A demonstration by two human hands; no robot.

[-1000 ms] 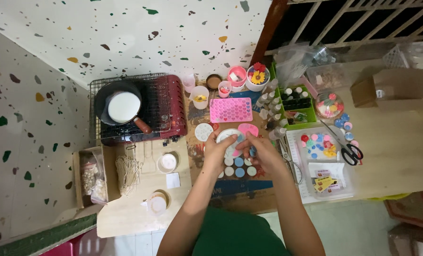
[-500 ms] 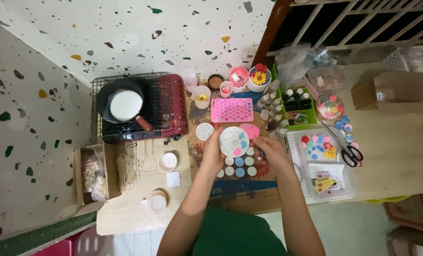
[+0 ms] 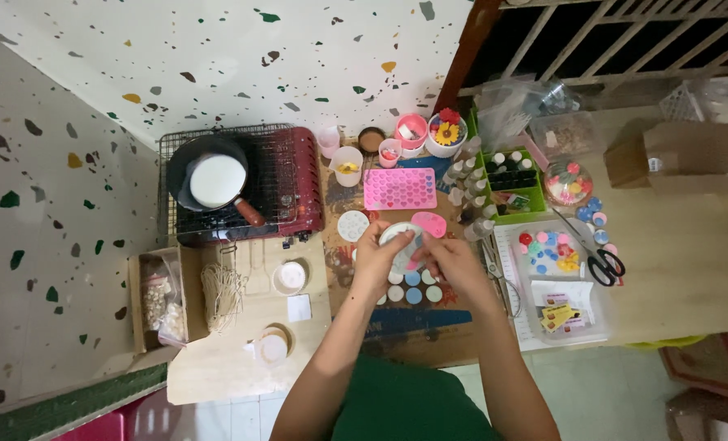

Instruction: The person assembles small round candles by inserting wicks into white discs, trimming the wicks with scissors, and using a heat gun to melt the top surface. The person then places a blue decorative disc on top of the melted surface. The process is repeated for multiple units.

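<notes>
I see a long worktop (image 3: 690, 269) packed with craft stuff, and I worry about bumps. On the far left sits a red stove (image 3: 299, 175) with a wire rack, and on it a dark pot (image 3: 205, 175) full of white liquid; its handle pokes toward the middle, so a swinging elbow could knock it and spill. Far from the hands lies a pink mold (image 3: 399, 188) with lots of little holes, and to the right is a clear tray (image 3: 556, 290) with colored bits and scissors (image 3: 602, 263) beside it. Both hands are up over the middle of the worktop. The left hand (image 3: 372, 260) and the right hand (image 3: 450, 261) hold a small round white mold (image 3: 398, 242) between them, fingers curled around its rim. I think the mold could slip or tip if the fingers squeeze unevenly, and then it would drop on the little round blue and white pieces (image 3: 413, 287) just under the hands and scatter them.
</notes>
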